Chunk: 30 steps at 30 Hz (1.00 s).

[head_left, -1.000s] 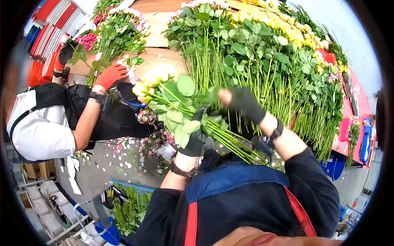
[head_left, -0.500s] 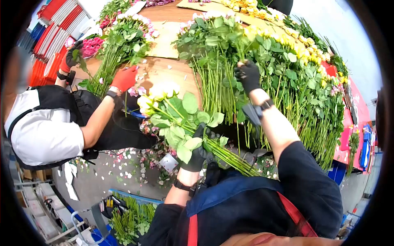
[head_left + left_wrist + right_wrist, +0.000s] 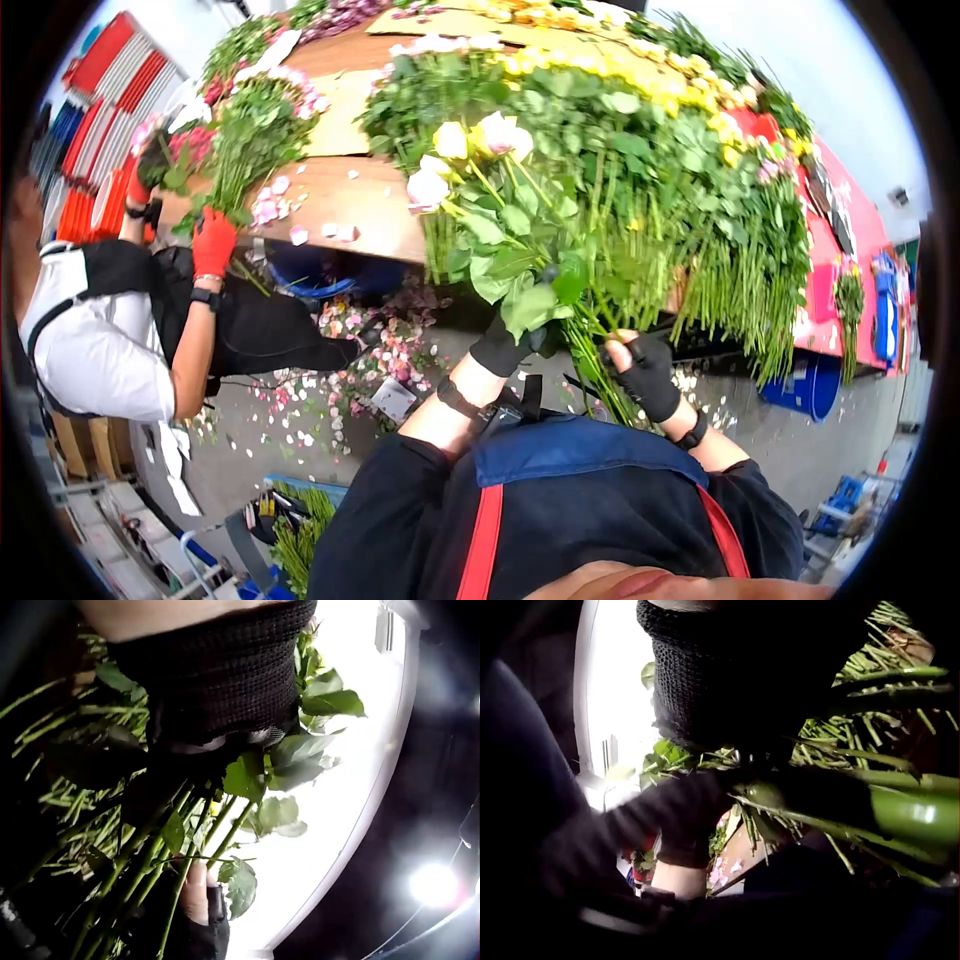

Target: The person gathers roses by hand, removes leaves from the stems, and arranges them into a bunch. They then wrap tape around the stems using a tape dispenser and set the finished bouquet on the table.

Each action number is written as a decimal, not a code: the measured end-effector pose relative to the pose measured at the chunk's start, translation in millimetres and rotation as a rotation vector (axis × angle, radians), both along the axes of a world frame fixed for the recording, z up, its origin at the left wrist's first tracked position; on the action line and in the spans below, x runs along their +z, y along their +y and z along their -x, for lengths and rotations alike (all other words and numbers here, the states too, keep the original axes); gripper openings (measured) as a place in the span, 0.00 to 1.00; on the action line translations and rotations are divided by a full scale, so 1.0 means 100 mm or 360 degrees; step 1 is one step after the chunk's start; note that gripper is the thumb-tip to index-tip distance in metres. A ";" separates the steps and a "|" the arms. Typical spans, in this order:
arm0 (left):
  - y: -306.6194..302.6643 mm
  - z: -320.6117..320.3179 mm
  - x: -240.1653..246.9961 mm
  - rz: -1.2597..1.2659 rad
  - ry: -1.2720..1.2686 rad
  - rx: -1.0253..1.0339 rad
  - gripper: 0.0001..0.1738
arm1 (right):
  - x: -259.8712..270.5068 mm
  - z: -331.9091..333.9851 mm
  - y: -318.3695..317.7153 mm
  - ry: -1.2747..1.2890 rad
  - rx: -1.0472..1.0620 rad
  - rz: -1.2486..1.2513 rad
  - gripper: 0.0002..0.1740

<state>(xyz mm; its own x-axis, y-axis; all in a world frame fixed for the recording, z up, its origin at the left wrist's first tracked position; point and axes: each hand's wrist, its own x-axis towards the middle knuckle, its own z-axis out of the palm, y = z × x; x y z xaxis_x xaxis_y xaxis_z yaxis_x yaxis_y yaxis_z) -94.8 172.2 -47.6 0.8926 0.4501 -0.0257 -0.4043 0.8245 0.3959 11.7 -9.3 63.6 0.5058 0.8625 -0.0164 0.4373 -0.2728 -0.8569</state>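
My left hand [image 3: 506, 346], in a black fingerless glove, grips a bunch of pale yellow and pink-white roses [image 3: 452, 140] around the stems below the leaves. The blooms lean up and away from me; the bare stems [image 3: 588, 362] point down toward my apron. At the right of those stems, my black-gloved right hand [image 3: 648, 378] pinches a rose stem with its thumb and fingers. In the left wrist view, a bare fingertip [image 3: 196, 894] of the right hand lies against the stems. Leaves cover part of my left fingers.
Rows of cut roses [image 3: 640, 180] with long stems cover the table [image 3: 375, 215] ahead. On the left, a person with red-palmed gloves [image 3: 214, 243] handles pink roses. Petals litter the floor [image 3: 240, 440]. A blue bucket [image 3: 800, 388] stands under the table at right.
My right hand has gone from the bunch up to the roses on the table, then back down beside the bunch's stems. The bunch has become more upright and shifted right.
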 end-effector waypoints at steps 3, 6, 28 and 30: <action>-0.48 -0.38 0.24 -0.0288 0.0243 -0.0041 0.24 | 0.08 -0.18 -0.42 -0.0663 0.0141 -0.0069 0.08; -0.90 -0.84 0.02 -0.0726 0.0530 -0.0320 0.28 | -0.01 -0.48 -0.91 -0.0811 -0.0077 -0.0483 0.10; -4.83 -3.90 0.94 -0.2832 -0.0220 0.0064 0.21 | 0.17 -2.98 -5.37 -0.0574 -0.1101 0.0247 0.21; -5.09 -3.94 1.10 -0.2566 0.0157 -0.0316 0.15 | 0.16 -3.32 -5.69 -0.0553 -0.1104 0.0291 0.20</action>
